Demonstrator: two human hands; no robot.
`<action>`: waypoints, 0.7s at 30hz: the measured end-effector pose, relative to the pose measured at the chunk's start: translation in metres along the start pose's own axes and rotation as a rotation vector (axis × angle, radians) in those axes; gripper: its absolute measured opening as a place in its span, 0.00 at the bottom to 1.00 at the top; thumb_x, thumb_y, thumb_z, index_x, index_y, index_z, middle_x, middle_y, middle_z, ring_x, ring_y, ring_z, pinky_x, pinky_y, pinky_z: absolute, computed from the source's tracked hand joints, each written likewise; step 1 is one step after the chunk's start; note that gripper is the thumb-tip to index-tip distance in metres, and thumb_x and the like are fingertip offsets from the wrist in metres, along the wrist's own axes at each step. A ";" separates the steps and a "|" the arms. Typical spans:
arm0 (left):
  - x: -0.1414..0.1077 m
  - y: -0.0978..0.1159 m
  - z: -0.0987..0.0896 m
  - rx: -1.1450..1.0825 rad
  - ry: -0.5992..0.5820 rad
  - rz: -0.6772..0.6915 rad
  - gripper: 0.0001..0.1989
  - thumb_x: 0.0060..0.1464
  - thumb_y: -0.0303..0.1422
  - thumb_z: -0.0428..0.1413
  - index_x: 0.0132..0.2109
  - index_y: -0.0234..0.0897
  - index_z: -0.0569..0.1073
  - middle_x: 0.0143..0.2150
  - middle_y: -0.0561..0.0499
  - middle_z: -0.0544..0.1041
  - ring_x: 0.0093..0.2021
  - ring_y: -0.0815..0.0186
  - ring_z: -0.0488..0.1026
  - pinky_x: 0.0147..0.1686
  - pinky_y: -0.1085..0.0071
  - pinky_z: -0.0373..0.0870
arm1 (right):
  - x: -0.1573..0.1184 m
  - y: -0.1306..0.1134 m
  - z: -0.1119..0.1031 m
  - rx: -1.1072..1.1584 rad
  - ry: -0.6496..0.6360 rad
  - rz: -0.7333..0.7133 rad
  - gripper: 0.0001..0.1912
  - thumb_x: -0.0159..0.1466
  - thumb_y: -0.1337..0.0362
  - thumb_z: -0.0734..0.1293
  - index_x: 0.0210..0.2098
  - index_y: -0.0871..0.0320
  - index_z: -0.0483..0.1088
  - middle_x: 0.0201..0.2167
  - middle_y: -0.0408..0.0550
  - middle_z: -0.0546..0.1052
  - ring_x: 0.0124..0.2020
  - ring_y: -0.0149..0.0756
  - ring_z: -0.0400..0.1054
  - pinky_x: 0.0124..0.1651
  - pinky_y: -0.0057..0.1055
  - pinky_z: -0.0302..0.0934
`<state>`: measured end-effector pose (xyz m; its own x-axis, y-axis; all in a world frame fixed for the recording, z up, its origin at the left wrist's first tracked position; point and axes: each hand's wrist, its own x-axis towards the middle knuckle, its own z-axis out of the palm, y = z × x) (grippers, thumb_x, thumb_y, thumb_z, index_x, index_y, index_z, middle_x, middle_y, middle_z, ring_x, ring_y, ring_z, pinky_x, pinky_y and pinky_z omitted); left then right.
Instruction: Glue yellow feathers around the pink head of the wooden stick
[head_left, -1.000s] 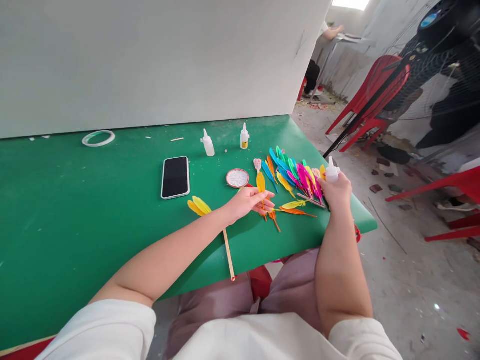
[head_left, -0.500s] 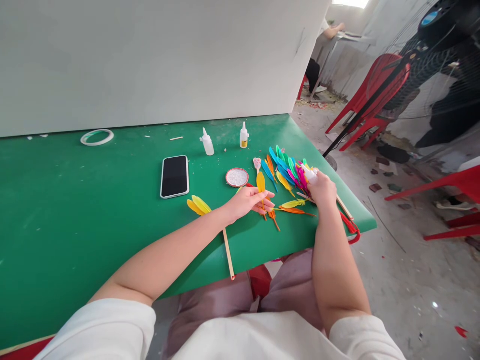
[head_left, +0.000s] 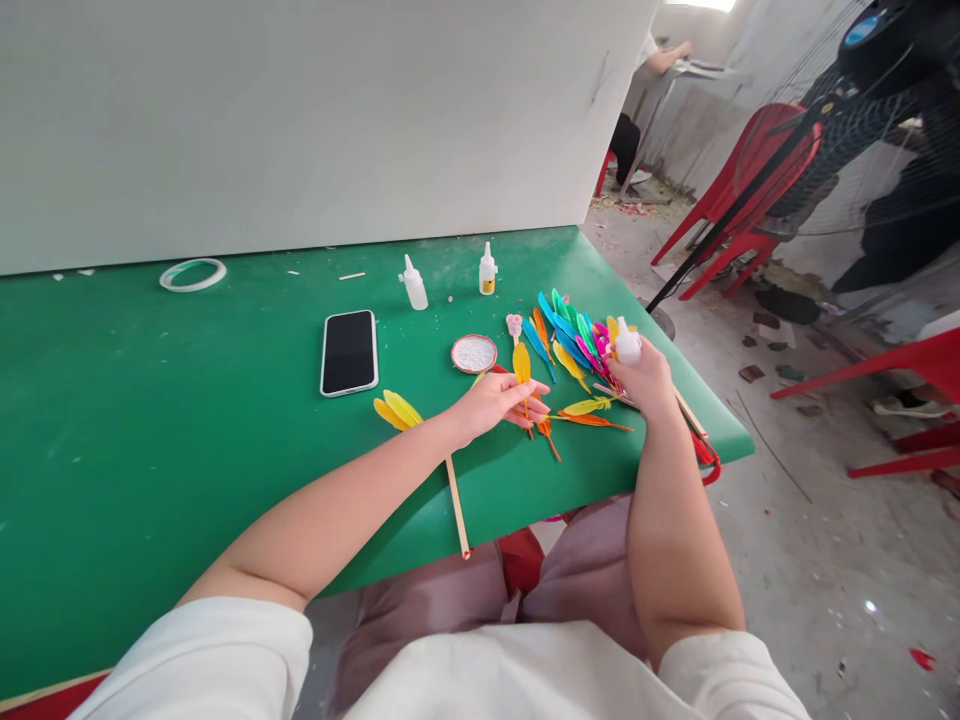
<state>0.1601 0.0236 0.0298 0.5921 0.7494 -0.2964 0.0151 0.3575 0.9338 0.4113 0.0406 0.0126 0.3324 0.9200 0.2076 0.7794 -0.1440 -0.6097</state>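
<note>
Between the fingertips of my left hand [head_left: 496, 405] a yellow-orange feather [head_left: 521, 362] stands upright. My right hand [head_left: 646, 378] holds a small white bottle [head_left: 627, 344], its nozzle pointing up, over the right end of the feather pile. Blue feathers [head_left: 564, 335], with green, pink and orange ones, lie fanned left of that hand. A yellow-green feather [head_left: 588, 406] and an orange feather [head_left: 595, 422] lie between my hands. Under my left forearm is a wooden stick [head_left: 456, 505], with yellow feathers [head_left: 400, 410] past its upper end. A round dish [head_left: 474, 353] of white material sits behind my left hand.
On the green table [head_left: 187, 420] are a phone [head_left: 349, 352], two upright white bottles [head_left: 415, 285] [head_left: 487, 270] and a tape roll [head_left: 193, 275]. A grey panel [head_left: 300, 120] rises behind. To the right are a fan [head_left: 892, 60], red chairs [head_left: 772, 160] and a person's arm [head_left: 667, 60].
My right hand has turned the white bottle from a leftward tilt to nozzle up. My left hand and its feather have hardly moved.
</note>
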 end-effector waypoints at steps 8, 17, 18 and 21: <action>-0.001 0.002 0.001 -0.010 0.009 -0.013 0.15 0.56 0.39 0.51 0.43 0.30 0.71 0.36 0.42 0.78 0.34 0.66 0.76 0.34 0.71 0.73 | 0.005 0.002 0.012 -0.243 -0.128 -0.032 0.14 0.48 0.60 0.67 0.34 0.55 0.66 0.27 0.48 0.71 0.30 0.41 0.65 0.32 0.34 0.55; -0.001 0.002 0.000 -0.003 0.008 -0.008 0.16 0.57 0.39 0.51 0.44 0.30 0.71 0.36 0.41 0.77 0.34 0.65 0.76 0.33 0.71 0.73 | 0.010 0.005 0.004 -0.100 0.099 0.186 0.24 0.47 0.53 0.67 0.42 0.57 0.68 0.34 0.51 0.74 0.36 0.45 0.67 0.38 0.39 0.59; -0.001 0.003 0.000 -0.004 0.013 -0.006 0.16 0.57 0.39 0.51 0.45 0.30 0.70 0.36 0.42 0.77 0.34 0.65 0.76 0.33 0.71 0.73 | 0.010 0.006 0.003 -0.087 0.119 0.208 0.25 0.46 0.53 0.67 0.41 0.57 0.69 0.34 0.52 0.74 0.36 0.45 0.67 0.39 0.40 0.60; -0.001 0.004 -0.001 -0.014 0.027 -0.011 0.14 0.58 0.37 0.50 0.46 0.31 0.70 0.36 0.42 0.77 0.32 0.65 0.76 0.32 0.71 0.73 | 0.008 0.007 0.001 0.048 0.153 0.232 0.23 0.45 0.54 0.68 0.39 0.58 0.71 0.31 0.50 0.75 0.34 0.44 0.68 0.37 0.40 0.61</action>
<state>0.1586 0.0248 0.0339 0.5696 0.7603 -0.3122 0.0104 0.3731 0.9277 0.4188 0.0472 0.0095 0.5779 0.7984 0.1688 0.6485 -0.3237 -0.6890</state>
